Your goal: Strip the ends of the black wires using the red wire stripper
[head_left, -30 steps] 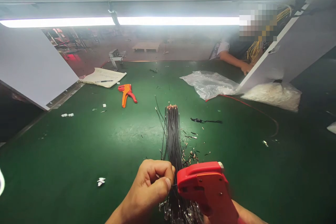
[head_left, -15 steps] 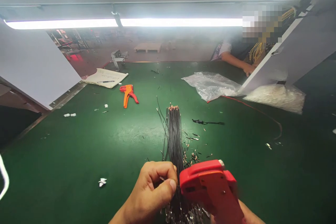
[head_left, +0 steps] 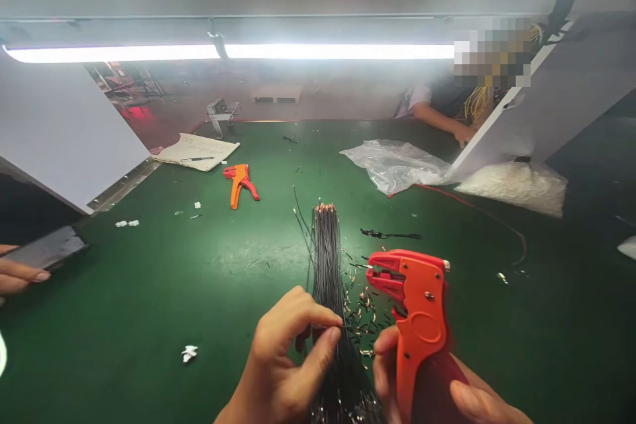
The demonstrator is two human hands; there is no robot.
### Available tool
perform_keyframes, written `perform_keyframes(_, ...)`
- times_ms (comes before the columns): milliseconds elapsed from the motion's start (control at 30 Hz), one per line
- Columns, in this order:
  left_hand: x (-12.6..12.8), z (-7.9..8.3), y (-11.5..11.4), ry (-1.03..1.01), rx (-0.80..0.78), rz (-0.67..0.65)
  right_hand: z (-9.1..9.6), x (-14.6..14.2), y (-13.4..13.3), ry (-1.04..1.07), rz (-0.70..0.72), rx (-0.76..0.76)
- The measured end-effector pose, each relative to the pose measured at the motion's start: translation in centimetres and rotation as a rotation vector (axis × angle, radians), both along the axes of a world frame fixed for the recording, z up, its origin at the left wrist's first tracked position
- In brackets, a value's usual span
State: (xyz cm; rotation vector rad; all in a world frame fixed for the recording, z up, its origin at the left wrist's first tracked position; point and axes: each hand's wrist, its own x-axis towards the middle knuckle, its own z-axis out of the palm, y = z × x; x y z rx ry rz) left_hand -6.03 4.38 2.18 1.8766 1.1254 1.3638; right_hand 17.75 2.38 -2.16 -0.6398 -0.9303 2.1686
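Note:
My left hand (head_left: pixel 293 354) is closed in a pinch, with a thin black wire between thumb and forefinger, above a bundle of black wires (head_left: pixel 328 265). The bundle lies lengthwise on the green table, with bare copper at its far ends. My right hand (head_left: pixel 442 377) grips an orange and red wire stripper (head_left: pixel 422 318) by its handles, to the right of the bundle. The stripper's jaws are apart and point left. Short cut pieces of insulation and copper (head_left: pixel 366 305) are scattered between the bundle and the stripper.
A second wire stripper (head_left: pixel 239 184) lies near paper with a pen (head_left: pixel 197 151). A clear plastic bag (head_left: pixel 395 165) and a filled bag (head_left: pixel 517 189) lie at right. Another person's hand (head_left: pixel 20 276) shows at the left edge; another person's arm (head_left: pixel 440 119) is behind.
The wire stripper in my right hand has moved up and right, away from my left hand, and turned side-on. Another person's hand and a grey flat piece have appeared at the left edge.

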Motion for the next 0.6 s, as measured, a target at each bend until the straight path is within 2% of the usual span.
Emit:
perform_keyframes(100,0.1,-0.6,0.1,0.168,0.184,-0.003,1.1,0.1,0.2,-0.182,-0.158,0.106)
perform_keyframes(200,0.1,-1.4,0.0,0.28,0.26,0.019,1.2,0.8,0.9,-0.735,-0.439,0.438)
perform_keyframes(267,0.1,-1.7,-0.1,0.328,0.282,0.061,0.4,1.2,1.6,-1.163,-0.621,0.719)
perform_keyframes(300,0.1,-1.8,-0.1,0.342,0.285,0.087,-0.1,1.3,1.9,-1.342,-0.665,0.852)
perform_keyframes(367,0.1,-1.8,-0.1,0.362,0.298,0.115,-1.1,1.6,2.4,-1.583,-0.641,1.016)
perform_keyframes(433,0.2,-1.8,-0.2,0.381,0.32,0.124,-2.0,1.7,2.6,-1.71,-0.559,1.065)
perform_keyframes(600,0.7,-1.9,-0.2,0.436,0.398,0.184,-2.9,1.5,2.1,-1.801,-0.478,1.163)
